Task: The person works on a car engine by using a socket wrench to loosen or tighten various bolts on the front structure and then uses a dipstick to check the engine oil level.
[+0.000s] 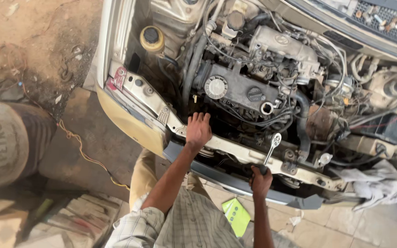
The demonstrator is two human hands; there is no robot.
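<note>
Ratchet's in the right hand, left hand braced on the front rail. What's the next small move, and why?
Probably lower the ratchet head onto a bolt on the front rail. The right hand grips its handle with the head raised just above the rail, apparently seated on nothing, while the left hand rests flat on the rail near the engine, steadying the body.

Engine bay (pixel 253 82) open, viewed from front. Left hand (pixel 198 131) flat on front crossmember (pixel 235 149), left of centre. Right hand (pixel 260 180) near side of crossmember, gripping ratchet wrench (pixel 271 149); wrench head on crossmember. Valve cover (pixel 240 89) behind both hands. Reservoir (pixel 152 39) far left. Rag (pixel 373 183) on crossmember right end. Barrel (pixel 10 142) on ground, left of car.
</note>
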